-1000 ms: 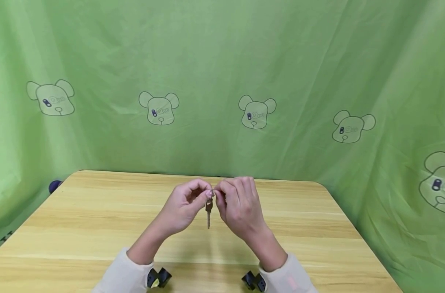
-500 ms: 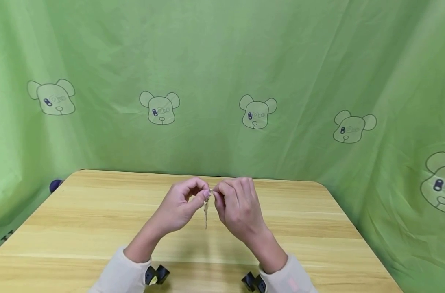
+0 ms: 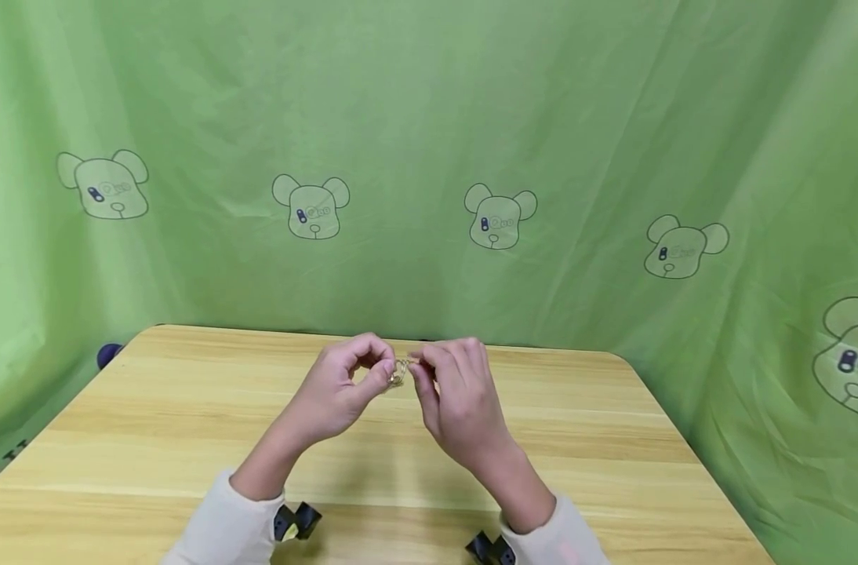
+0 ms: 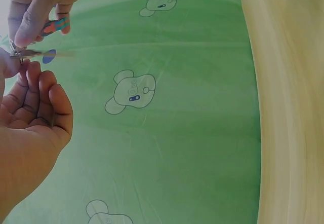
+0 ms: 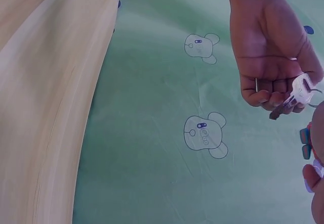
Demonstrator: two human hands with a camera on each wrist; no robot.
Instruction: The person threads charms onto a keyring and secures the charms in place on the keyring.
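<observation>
Fingers of both hands were curled in a pinch. I logged the left hand [image 3: 344, 388] gripping one side of the key bunch [image 3: 400, 369], the right hand [image 3: 464, 400] pinching the other; which part the right held, I could not tell. The bunch was aloft over the table [image 3: 556, 471], toward the middle of its far edge. From the right wrist, one key [image 5: 301, 88] showed tilted beside the right fingers. A red-and-teal item [image 5: 306, 143] was partly hidden. Green curtain [image 3: 401, 118] stood beyond the far edge.
</observation>
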